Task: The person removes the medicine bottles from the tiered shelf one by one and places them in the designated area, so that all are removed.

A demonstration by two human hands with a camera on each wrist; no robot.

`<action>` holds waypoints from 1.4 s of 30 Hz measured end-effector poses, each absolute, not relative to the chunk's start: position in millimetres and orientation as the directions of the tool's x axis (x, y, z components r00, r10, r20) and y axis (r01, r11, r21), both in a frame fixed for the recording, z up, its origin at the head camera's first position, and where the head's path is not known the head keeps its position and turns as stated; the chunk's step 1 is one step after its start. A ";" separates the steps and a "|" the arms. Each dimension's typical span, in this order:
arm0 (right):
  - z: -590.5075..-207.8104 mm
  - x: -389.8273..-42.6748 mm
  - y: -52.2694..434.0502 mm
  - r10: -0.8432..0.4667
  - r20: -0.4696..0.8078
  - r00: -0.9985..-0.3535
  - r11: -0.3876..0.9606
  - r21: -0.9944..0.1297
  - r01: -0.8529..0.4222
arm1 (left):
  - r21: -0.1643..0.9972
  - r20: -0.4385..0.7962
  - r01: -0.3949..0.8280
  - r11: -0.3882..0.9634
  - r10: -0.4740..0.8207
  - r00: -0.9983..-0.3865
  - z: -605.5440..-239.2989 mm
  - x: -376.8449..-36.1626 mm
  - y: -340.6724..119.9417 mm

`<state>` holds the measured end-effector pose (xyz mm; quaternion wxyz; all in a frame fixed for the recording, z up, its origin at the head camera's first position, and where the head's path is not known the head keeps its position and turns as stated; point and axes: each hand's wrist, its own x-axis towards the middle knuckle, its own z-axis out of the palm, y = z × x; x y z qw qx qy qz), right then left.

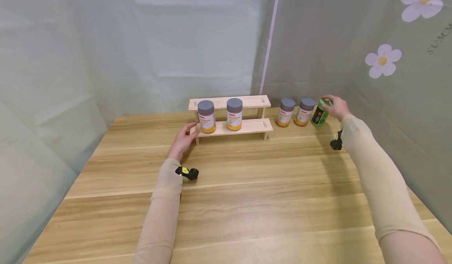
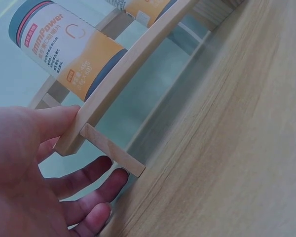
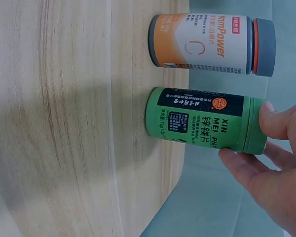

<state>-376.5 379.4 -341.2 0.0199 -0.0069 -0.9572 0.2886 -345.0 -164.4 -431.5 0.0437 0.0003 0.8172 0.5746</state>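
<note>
On the wooden surface point(image 1: 247, 201) the left hand point(image 1: 183, 140), fingers spread, steadies the rack point(image 1: 231, 127) while the right hand point(image 1: 337, 107) pinches the green bottle point(image 1: 319, 115) at its cap beside two jars, likely light, rigid, smooth; gripping lower seems safer.

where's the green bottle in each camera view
Head: green bottle at far right of the row on the table, right hand gripping its top.
Left wrist: not in it.
Right wrist: green bottle centre frame, fingers on its cap.
Shared landmark: the grey-capped orange bottle next to it.
</note>
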 end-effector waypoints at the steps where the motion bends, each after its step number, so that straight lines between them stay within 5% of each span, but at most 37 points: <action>1: -341.7 -377.1 380.8 0.018 0.032 -0.999 0.833 -0.554 -0.003 | 0.939 -0.075 -0.054 0.340 0.048 -0.996 -431.5 -345.0 -164.4; 19: -340.7 -372.3 382.9 0.024 -0.032 -0.999 0.666 -0.745 0.040 | 0.942 -0.079 -0.058 0.330 0.049 -0.996 -430.7 -344.1 -167.3; 32: -317.9 -354.8 359.0 0.272 0.266 -0.925 0.666 -0.745 -0.018 | 0.945 -0.086 -0.063 0.322 0.057 -0.995 -432.9 -344.5 -165.2; 42: -309.4 -337.0 323.7 0.195 0.403 -0.894 0.670 -0.721 -0.179 | 0.944 -0.081 -0.058 0.324 0.058 -0.995 -431.8 -343.5 -165.2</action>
